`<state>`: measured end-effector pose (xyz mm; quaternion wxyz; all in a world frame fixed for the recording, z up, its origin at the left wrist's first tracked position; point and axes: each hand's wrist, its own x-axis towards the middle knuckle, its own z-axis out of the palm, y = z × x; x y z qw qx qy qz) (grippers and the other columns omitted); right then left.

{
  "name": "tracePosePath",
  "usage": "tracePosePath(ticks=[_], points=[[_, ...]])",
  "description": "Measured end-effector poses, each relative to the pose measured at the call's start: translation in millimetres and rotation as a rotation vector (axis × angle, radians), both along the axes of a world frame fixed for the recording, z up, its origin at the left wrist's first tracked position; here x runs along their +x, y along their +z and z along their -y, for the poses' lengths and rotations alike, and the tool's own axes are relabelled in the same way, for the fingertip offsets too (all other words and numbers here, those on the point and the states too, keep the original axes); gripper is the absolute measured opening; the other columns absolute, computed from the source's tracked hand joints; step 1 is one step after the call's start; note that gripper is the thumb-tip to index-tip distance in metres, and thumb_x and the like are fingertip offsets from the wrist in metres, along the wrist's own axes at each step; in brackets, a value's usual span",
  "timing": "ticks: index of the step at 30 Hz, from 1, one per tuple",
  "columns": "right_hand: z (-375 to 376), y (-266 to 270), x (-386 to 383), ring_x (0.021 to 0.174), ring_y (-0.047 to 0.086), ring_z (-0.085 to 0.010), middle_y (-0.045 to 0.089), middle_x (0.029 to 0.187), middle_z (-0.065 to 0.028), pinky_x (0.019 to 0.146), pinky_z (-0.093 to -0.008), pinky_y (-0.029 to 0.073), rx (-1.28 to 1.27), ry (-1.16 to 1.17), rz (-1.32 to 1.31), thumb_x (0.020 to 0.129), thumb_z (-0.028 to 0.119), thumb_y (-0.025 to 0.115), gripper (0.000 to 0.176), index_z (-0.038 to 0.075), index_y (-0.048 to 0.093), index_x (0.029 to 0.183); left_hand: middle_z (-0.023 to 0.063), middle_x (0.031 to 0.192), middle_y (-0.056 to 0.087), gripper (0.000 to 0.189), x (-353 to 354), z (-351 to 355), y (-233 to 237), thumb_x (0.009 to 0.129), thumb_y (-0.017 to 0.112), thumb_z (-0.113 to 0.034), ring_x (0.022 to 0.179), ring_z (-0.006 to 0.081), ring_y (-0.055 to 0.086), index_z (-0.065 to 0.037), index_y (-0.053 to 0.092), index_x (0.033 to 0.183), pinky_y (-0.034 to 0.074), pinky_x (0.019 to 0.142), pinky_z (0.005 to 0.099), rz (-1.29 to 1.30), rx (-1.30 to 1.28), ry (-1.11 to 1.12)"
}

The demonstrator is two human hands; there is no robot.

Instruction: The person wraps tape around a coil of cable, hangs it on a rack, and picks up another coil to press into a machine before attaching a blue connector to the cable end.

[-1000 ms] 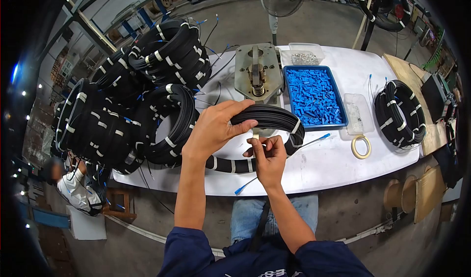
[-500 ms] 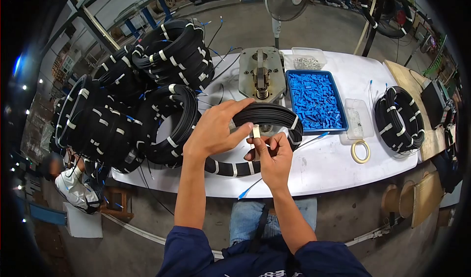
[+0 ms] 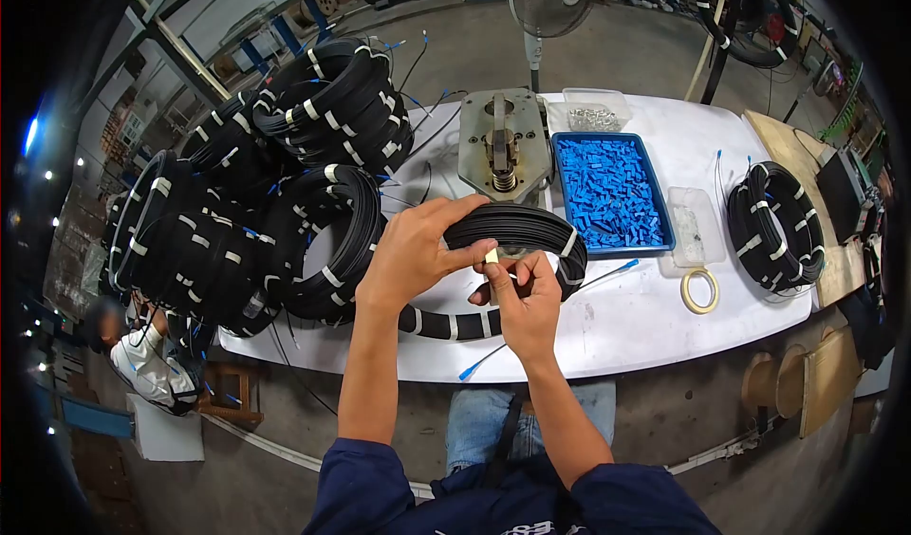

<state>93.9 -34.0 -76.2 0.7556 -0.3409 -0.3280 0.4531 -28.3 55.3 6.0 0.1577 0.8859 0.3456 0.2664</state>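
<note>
A black cable coil [image 3: 517, 222] with white tape bands lies at the front middle of the table, its far side in my left hand [image 3: 413, 255]. The fingers of that hand reach over the coil, and its thumb presses near a short strip of pale tape [image 3: 492, 256]. My right hand [image 3: 528, 298] pinches the lower part of this strip inside the ring. A blue connector [image 3: 469, 374] on a thin cable sticks out toward the front edge, and another [image 3: 629, 265] points right.
Several banded coils [image 3: 332, 108] are stacked at the left. Behind my hands stands a metal fixture [image 3: 503, 146], beside a blue tray [image 3: 672, 241] of blue parts. A tape roll [image 3: 698, 291] and another coil [image 3: 773, 230] lie right. A person [image 3: 147, 355] is at far left.
My right hand has shifted slightly left and up along the tape strip, and less of the strip shows. My left thumb has moved a little closer to it.
</note>
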Motion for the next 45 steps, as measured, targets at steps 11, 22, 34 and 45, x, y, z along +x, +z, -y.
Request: tracePosePath(ticks=[11,22,34,45], points=[[-37.5,-49.2,-23.6,0.061,0.036,-0.0085,0.038,0.065,0.0027,0.053,-0.0227,0.031,0.002,-0.482,0.294,0.087,0.014,0.073,0.036,0.004,0.042,0.071,0.0158,0.101,0.068,0.050,-2.6,-0.8,-2.9,0.078,0.077,-0.034,0.086,0.0326,0.066,-0.002,0.063,0.115,0.052,0.074,0.0363,-0.062,0.109,-0.031],[-40.9,-65.6,-15.0,0.102,0.059,-0.0173,0.060,0.113,-0.0095,0.090,-0.0306,0.046,0.187,-0.152,0.128,0.088,-0.008,0.059,0.034,-0.001,0.050,0.120,0.0186,0.099,0.068,0.059,-16.0,4.1,-1.5,0.078,0.076,-0.043,0.083,0.0351,0.066,0.004,0.061,0.111,0.053,0.072,0.0375,-0.013,-0.002,-0.014],[-48.4,-68.5,-28.6,0.101,0.060,-0.0179,0.060,0.114,-0.0088,0.091,-0.0304,0.048,0.097,-0.179,-0.093,0.085,-0.008,0.061,0.036,0.000,0.052,0.119,0.0193,0.097,0.069,0.064,-22.8,22.4,13.5,0.080,0.076,-0.039,0.079,0.0342,0.068,-0.008,0.052,0.130,0.053,0.073,0.0366,0.050,-0.203,-0.056],[-24.8,-38.9,7.8,0.095,0.063,-0.0165,0.065,0.100,-0.0107,0.081,-0.0290,0.049,-0.128,-0.053,0.525,0.085,0.014,0.072,0.028,-0.001,0.062,0.107,0.0140,0.110,0.068,0.051,-19.8,26.3,18.3,0.073,0.078,-0.021,0.089,0.0243,0.066,-0.010,0.064,0.121,0.051,0.082,0.0315,0.060,-0.289,-0.022]])
